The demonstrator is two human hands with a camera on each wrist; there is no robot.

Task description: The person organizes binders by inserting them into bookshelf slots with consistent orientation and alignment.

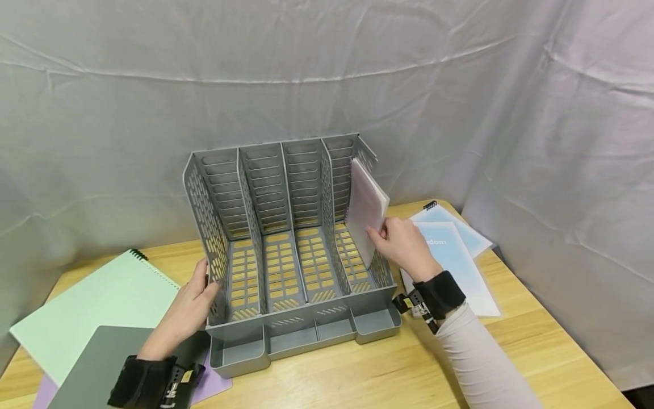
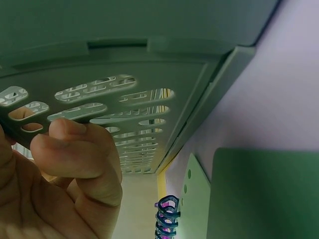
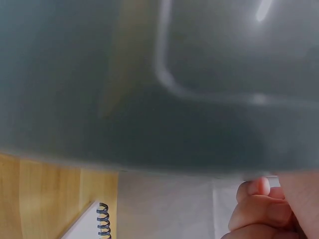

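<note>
A grey desktop file organizer point(image 1: 301, 311) with four upright slots and small front trays stands on the table. My left hand point(image 1: 190, 301) grips its left side wall; in the left wrist view the fingers point(image 2: 75, 159) curl at the perforated panel's edge. With thumb and fingers, my right hand point(image 1: 403, 244) pinches a spiral notebook point(image 1: 365, 210) with a pale pinkish cover. The notebook stands upright in the rightmost slot, close to the right wall. In the right wrist view the organizer's side fills most of the picture, and the notebook is hidden.
Left of the organizer lie a light green spiral notebook point(image 1: 112, 295), a dark grey-green cover point(image 1: 107, 363) and a purple one point(image 1: 214, 386), overlapping. Blue-and-white notebooks point(image 1: 455, 272) lie to the right. Grey cloth point(image 1: 286, 74) hangs behind the wooden table point(image 1: 531, 352).
</note>
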